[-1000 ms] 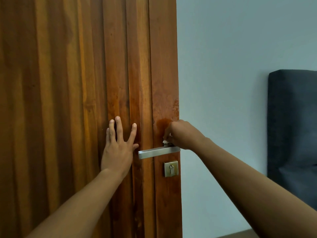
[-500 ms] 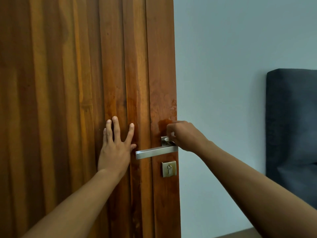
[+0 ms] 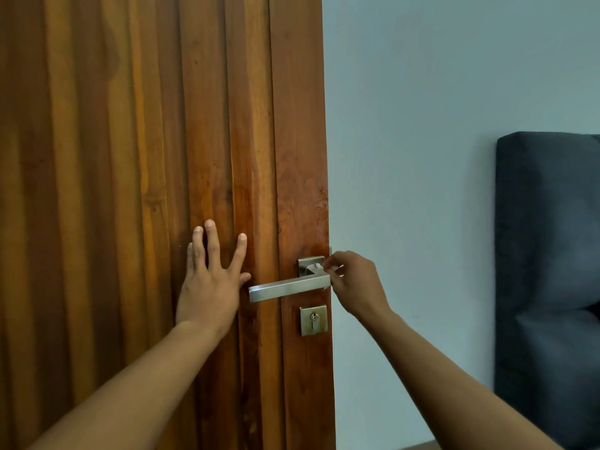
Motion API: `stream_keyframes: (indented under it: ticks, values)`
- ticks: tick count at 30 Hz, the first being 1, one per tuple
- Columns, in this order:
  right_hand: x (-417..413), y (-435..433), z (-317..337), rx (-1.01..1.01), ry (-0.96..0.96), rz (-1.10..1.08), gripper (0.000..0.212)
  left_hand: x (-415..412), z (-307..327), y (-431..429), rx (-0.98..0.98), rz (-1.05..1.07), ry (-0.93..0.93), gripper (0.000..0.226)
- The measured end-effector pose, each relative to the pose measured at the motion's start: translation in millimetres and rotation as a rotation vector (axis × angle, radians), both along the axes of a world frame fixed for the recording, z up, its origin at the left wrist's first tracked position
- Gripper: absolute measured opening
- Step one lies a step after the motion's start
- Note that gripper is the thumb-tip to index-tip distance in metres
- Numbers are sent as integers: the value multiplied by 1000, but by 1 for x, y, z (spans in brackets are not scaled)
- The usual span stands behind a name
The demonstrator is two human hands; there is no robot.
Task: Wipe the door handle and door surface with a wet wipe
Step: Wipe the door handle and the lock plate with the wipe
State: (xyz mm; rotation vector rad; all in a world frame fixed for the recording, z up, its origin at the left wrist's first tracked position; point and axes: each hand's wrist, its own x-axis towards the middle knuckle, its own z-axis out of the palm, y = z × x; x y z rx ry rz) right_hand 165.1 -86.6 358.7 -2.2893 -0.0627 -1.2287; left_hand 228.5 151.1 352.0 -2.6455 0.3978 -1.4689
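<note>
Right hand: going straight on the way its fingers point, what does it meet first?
The right hand, pinching a small white wet wipe, points left at the brushed silver lever handle. First in line is the handle's neck by its square plate; it looks nearly touching, but depth is unclear.

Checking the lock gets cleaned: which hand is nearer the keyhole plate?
Right. The right hand, pinching the wet wipe, is above-right of the keyhole plate; the left hand lies flat on the door, farther left.

— What colours do you see?
— My door is reddish-brown with vertical grain stripes; the handle silver, the lock brassy.
— And in your grip?
— My wipe's white. Wall pale blue-grey, headboard dark grey.
</note>
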Motion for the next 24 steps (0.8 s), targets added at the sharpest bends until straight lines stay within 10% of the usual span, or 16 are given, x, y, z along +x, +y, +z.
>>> stream_keyframes:
  ticks: [24]
  values:
    - [18, 68, -72, 258, -206, -52, 27, -2, 1, -2, 35, 11, 25, 72]
